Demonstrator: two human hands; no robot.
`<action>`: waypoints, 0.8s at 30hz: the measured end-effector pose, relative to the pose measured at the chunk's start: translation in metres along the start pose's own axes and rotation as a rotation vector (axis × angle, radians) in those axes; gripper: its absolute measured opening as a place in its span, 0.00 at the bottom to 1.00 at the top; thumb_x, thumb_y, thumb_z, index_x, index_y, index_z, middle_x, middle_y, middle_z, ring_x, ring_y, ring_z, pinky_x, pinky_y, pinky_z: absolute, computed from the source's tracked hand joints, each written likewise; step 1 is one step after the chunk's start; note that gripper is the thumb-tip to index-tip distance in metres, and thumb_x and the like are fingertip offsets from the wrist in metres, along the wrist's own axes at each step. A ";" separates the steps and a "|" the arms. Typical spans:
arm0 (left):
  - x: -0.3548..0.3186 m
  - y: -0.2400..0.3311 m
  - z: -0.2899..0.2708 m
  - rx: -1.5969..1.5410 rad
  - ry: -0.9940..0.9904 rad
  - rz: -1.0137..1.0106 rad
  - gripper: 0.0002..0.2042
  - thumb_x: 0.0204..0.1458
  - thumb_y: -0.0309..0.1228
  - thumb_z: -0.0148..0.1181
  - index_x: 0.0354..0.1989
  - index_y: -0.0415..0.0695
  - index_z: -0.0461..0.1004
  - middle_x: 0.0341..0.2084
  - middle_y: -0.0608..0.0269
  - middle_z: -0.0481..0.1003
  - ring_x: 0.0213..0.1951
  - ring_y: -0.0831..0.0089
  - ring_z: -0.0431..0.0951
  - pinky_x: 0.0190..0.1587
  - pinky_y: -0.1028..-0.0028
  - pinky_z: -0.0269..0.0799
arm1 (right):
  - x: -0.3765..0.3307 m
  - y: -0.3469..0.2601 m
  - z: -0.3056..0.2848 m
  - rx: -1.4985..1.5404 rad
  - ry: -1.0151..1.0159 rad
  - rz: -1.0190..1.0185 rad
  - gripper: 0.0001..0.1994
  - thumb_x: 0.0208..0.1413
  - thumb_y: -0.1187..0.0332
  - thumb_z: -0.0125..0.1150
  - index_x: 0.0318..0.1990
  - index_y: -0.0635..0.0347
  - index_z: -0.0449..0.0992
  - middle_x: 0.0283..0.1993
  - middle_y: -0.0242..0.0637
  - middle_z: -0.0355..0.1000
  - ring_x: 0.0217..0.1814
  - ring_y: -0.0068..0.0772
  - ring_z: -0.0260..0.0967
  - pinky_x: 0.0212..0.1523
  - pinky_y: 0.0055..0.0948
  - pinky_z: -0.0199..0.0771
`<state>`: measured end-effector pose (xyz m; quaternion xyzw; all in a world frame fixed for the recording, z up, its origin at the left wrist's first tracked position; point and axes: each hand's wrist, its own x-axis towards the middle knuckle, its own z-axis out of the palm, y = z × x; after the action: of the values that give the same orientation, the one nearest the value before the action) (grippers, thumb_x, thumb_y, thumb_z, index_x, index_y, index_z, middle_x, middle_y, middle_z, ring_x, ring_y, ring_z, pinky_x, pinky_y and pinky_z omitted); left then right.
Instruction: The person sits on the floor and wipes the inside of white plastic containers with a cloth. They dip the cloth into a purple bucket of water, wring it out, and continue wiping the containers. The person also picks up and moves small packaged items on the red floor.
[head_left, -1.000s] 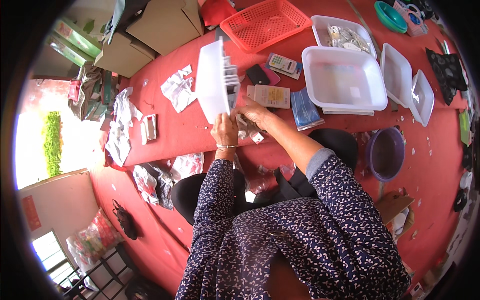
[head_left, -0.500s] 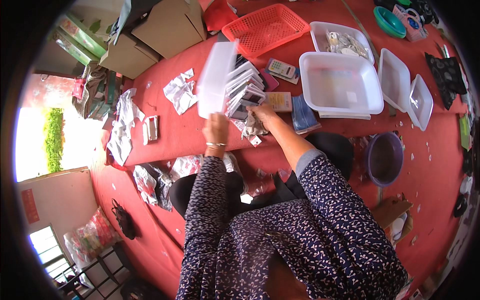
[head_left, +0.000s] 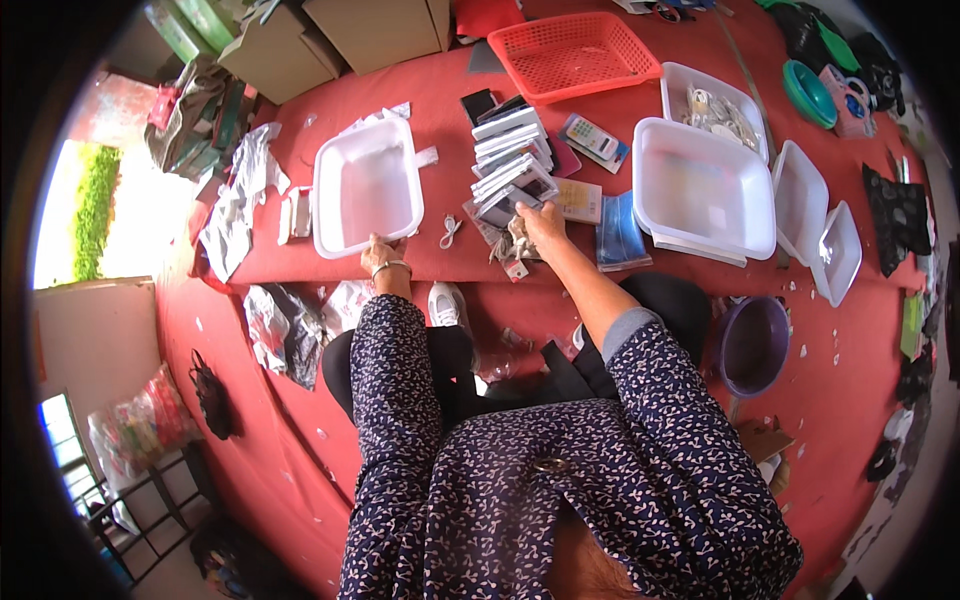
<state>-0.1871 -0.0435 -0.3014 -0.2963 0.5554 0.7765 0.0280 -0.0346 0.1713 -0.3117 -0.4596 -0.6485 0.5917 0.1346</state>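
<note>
White plastic tub (head_left: 366,188), empty, upright, gripped at its near rim.

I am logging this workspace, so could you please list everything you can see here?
White tub: one, empty, at left hand.
Stack of small flat devices: one, grey and white, centre, beside right hand.
White tubs at right: two; far one holds small items.
White lids: two, far right.
Red basket: one, top.
Purple bowl: one, lower right.
Cardboard boxes: two, top left.
Red floor: under everything.
Left hand: on tub's near rim.
Right hand: at stack's near end.
</note>
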 end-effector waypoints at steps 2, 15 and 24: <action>0.001 -0.007 0.008 0.031 -0.005 -0.098 0.13 0.49 0.31 0.51 0.37 0.32 0.64 0.27 0.50 0.71 0.27 0.59 0.74 0.25 0.62 0.74 | 0.037 0.038 0.000 -0.024 0.083 0.064 0.14 0.44 0.64 0.59 0.32 0.68 0.72 0.27 0.38 0.71 0.25 0.28 0.68 0.26 0.26 0.66; 0.055 -0.038 -0.062 1.703 0.145 -0.272 0.15 0.35 0.36 0.64 0.34 0.45 0.75 0.32 0.60 0.76 0.35 0.71 0.76 0.38 0.76 0.71 | 0.023 0.039 -0.012 0.422 -0.048 0.445 0.05 0.48 0.72 0.53 0.23 0.61 0.67 0.15 0.32 0.64 0.10 0.24 0.58 0.08 0.26 0.54; 0.020 -0.007 -0.049 2.288 -0.351 0.262 0.12 0.32 0.36 0.65 0.28 0.46 0.77 0.27 0.61 0.77 0.33 0.67 0.78 0.33 0.73 0.73 | 0.010 0.032 -0.024 0.079 -0.083 0.411 0.09 0.38 0.74 0.56 0.12 0.63 0.69 0.11 0.35 0.64 0.10 0.25 0.59 0.10 0.25 0.54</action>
<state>-0.1795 -0.0897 -0.3274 0.0732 0.9467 -0.1507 0.2751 -0.0091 0.1906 -0.3376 -0.5516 -0.5227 0.6501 0.0021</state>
